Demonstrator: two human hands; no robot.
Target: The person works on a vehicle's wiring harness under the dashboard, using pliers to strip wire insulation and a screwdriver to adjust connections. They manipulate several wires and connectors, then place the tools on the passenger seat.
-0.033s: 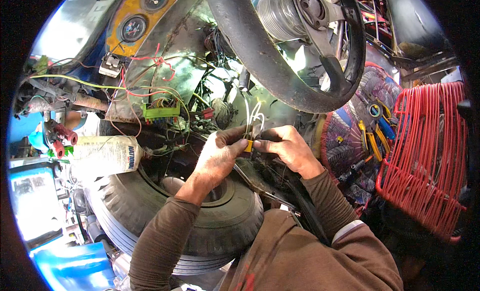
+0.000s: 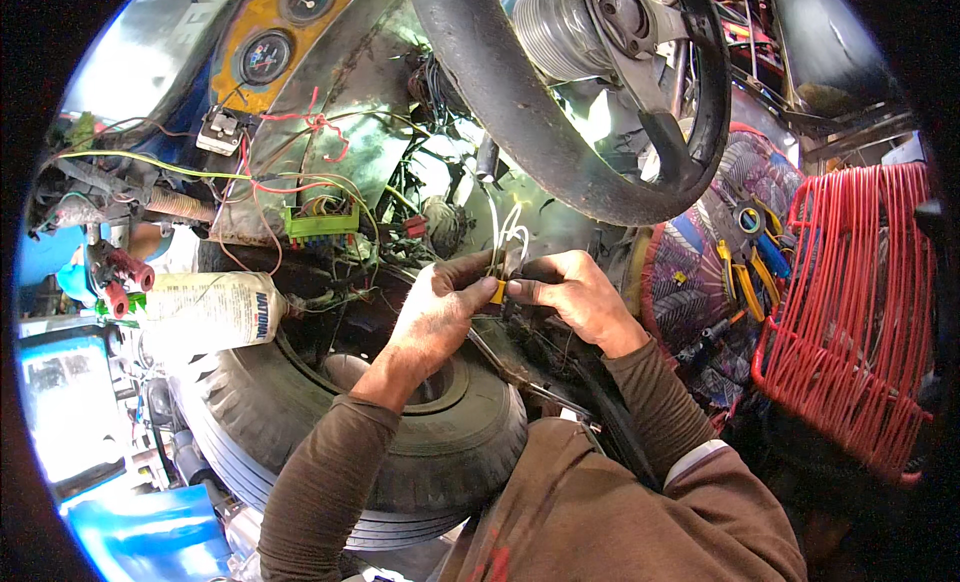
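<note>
Near the middle, my left hand [image 2: 432, 322] pinches a small yellow connector [image 2: 496, 292] between thumb and fingers. My right hand [image 2: 585, 302] meets it from the other side, its thumb and fingertips closed on the same piece. Thin white looped wires or ties [image 2: 510, 225] rise from between my fingers. Behind and left of the hands, a green fuse block [image 2: 320, 222] hangs among loose red, yellow and green wires. A large tyre [image 2: 460, 437] lies below my hands, partly under my left forearm.
A black steering wheel [image 2: 540, 167] arches above my hands. At left are a gauge panel [image 2: 280, 22] and a pale bottle [image 2: 210, 312]. At right, yellow-handled tools [image 2: 745, 287] rest on patterned cloth beside a red cord-woven chair [image 2: 845, 312]. A metal bar crosses below the hands.
</note>
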